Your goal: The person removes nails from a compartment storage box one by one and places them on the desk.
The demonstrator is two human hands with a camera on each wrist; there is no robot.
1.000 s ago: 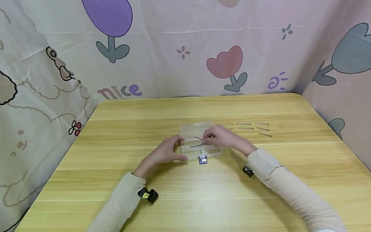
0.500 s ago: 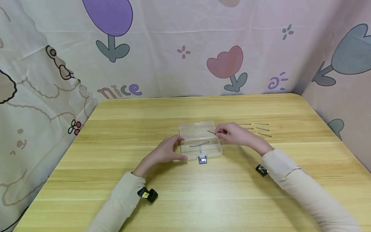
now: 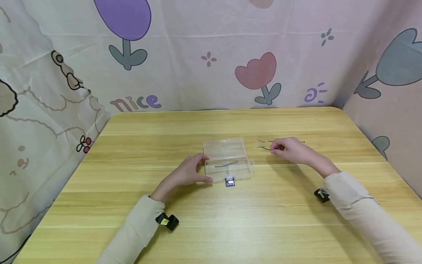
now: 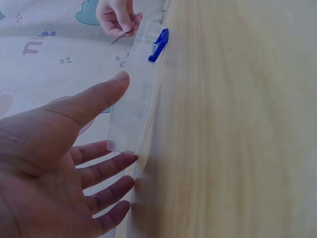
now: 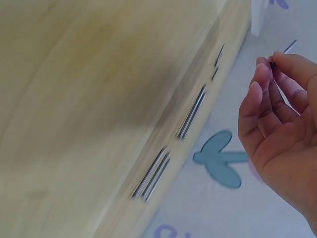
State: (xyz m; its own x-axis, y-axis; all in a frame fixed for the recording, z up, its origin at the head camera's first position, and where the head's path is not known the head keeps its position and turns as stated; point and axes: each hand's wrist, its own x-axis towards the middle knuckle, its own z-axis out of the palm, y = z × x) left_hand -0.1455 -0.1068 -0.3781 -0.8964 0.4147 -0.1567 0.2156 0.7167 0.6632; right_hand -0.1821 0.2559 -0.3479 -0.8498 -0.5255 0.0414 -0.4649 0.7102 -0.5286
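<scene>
A clear plastic box (image 3: 244,172) lies on the table with its lid (image 3: 224,148) folded back and a blue latch (image 3: 230,182) at its front. Long nails (image 3: 226,164) lie inside. My left hand (image 3: 189,170) rests against the box's left end with fingers and thumb fairly straight, the fingertips touching its edge in the left wrist view. My right hand (image 3: 293,150) pinches a nail (image 5: 291,46) between thumb and fingertips, above the table right of the box. Its point sticks out to the left in the head view.
Several loose nails (image 5: 190,113) lie in groups on the wooden table (image 3: 211,227) near the right hand, partly hidden by it in the head view. Two of them, the short nails (image 5: 219,55), lie closest to the box. A patterned cloth (image 3: 184,73) hangs behind the table.
My right hand has moved from over the box to the right, above the loose nails, with the nail still pinched. The left hand has stayed at the box.
</scene>
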